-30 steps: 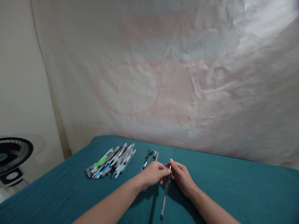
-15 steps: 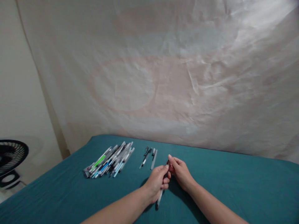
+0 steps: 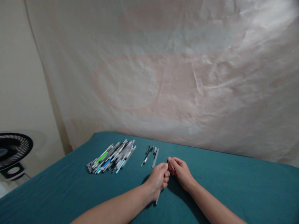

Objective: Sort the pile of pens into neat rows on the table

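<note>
My left hand (image 3: 158,178) is wrapped round a pen (image 3: 158,196), whose clear barrel and dark end stick out below the palm. At the pen's upper, dark end, my right hand (image 3: 180,171) pinches with thumb and fingers, close against the left hand. The middle of the pen is hidden by my fingers. Just beyond the hands lie pen parts: a dark cap (image 3: 147,148), a thin refill with a black grip (image 3: 146,156), and a clear barrel (image 3: 155,158) with a small dark-and-clear cap beside its top.
A pile of pens and pen parts (image 3: 112,157), some with green and blue, lies on the left of the teal-covered table (image 3: 70,186). A black fan (image 3: 16,151) stands beyond the left edge. A pale sheet (image 3: 149,77) hangs behind the table.
The camera view has shifted a little. Both hands keep hold of the pen in nearly the same pose. The laid-out parts and the pile have not moved on the table.
</note>
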`<state>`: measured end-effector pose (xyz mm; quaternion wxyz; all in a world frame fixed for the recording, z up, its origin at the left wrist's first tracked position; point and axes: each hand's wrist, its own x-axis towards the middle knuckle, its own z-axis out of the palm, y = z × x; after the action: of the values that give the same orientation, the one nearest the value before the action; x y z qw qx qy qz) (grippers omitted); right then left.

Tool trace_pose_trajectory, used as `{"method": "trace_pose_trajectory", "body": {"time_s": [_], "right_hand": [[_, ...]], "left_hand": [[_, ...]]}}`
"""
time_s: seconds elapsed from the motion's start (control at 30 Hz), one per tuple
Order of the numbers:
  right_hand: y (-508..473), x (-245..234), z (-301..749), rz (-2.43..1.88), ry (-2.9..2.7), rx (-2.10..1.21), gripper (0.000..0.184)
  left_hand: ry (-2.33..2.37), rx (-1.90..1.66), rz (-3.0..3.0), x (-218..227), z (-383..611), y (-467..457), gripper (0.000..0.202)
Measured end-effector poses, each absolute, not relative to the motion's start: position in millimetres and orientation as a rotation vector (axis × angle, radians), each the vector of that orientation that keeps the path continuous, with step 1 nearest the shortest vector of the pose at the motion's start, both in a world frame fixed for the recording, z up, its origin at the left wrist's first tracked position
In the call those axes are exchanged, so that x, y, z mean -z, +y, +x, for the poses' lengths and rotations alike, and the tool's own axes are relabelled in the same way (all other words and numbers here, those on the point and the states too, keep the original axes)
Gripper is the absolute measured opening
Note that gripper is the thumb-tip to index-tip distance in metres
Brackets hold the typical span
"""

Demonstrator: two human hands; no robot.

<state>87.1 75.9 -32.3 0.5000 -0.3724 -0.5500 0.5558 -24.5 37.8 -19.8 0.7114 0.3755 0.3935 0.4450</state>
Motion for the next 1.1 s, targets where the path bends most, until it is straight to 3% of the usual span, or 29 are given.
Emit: {"method": "trace_pose_trajectory", "body": {"time_s": [0.47,0.73,1.1], "right_hand": [[89,40,90,-1.002,-1.182,-1.329,0.037],[138,40,92,-1.196,-1.339,-1.340,0.025],[199,55,59,-1.311,-1.546,-1.143,0.012]], "left_hand": [[0.969,-1.016,0.799,20,-22,33,0.043],[0.913,-1.101,0.665,34,-24,41,0.021],[0.789,-1.139,0.649,36,-26,40,0.019]]}}
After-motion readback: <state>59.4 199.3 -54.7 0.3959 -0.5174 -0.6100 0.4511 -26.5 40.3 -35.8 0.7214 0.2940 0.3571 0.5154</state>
